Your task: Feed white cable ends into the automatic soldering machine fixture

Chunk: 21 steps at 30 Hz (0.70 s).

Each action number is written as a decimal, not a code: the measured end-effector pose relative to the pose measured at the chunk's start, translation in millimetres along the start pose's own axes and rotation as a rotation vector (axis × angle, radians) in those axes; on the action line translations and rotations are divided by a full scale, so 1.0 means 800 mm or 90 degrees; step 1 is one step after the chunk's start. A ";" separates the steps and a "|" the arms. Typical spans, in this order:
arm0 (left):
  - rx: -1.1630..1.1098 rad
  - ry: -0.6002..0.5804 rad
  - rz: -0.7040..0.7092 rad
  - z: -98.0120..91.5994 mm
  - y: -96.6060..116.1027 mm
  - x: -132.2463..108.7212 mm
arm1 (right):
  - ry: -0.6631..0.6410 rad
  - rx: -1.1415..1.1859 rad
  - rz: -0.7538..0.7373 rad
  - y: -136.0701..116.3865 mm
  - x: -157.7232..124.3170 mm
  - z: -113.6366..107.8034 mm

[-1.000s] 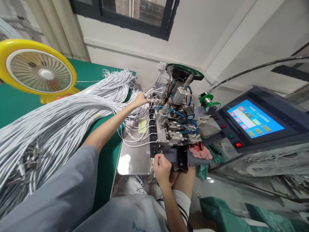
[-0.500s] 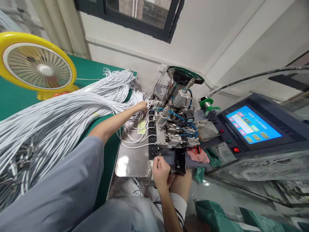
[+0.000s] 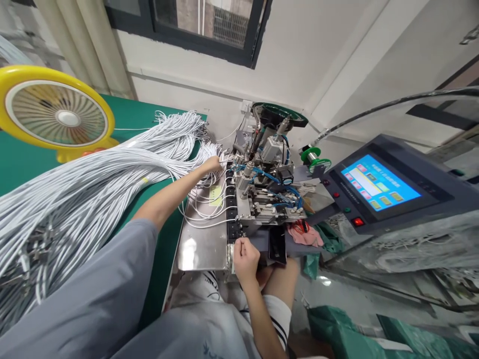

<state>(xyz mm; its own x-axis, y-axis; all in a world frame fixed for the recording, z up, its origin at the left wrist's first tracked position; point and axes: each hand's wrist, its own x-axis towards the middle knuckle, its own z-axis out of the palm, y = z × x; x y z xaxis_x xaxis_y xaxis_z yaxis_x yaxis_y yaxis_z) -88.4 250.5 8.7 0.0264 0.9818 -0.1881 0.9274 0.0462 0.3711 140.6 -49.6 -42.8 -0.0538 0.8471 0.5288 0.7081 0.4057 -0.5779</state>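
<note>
My left hand is at the machine, its grip I cannot tell; right hand loosely fisted, nothing visible inside. White cables run from worktop to machine; I should keep loops uncrossed.

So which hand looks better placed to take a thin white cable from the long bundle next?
Probably the left hand: it is beside the bundle of thin white cables, at the far end of the black block row. The right hand is curled at the row's near end, farther from that bundle.
</note>
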 end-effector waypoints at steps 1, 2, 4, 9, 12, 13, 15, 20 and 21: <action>-0.001 -0.001 0.000 0.000 0.000 -0.001 | -0.003 0.001 0.002 0.000 0.000 0.000; -0.002 -0.002 0.001 0.001 0.001 -0.002 | -0.006 0.003 0.003 0.000 0.000 0.000; -0.005 0.001 0.004 0.004 0.003 -0.005 | -0.009 0.007 0.003 -0.001 0.000 -0.001; -0.036 0.022 0.008 0.008 0.012 -0.012 | 0.002 0.017 -0.009 -0.002 0.001 -0.001; -0.084 0.037 0.003 0.007 0.015 -0.016 | 0.005 0.021 -0.010 -0.002 0.001 -0.001; -0.106 0.045 -0.001 0.006 0.015 -0.018 | 0.004 0.024 -0.008 -0.002 0.001 -0.001; -0.157 0.068 -0.012 0.003 0.013 -0.020 | 0.002 0.027 -0.005 -0.001 0.001 -0.001; -0.336 0.173 -0.045 -0.007 0.001 -0.028 | 0.002 0.039 0.005 -0.001 0.000 -0.001; -0.382 0.200 -0.046 -0.010 -0.002 -0.031 | 0.000 0.041 0.006 -0.002 0.000 -0.001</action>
<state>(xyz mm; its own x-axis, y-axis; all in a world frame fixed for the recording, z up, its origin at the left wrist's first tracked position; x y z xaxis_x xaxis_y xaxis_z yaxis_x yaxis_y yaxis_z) -93.3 227.5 19.7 -0.2215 0.9751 0.0073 0.5526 0.1194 0.8249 140.5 -50.8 -41.6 -0.0464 0.8510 0.5231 0.6619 0.4184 -0.6220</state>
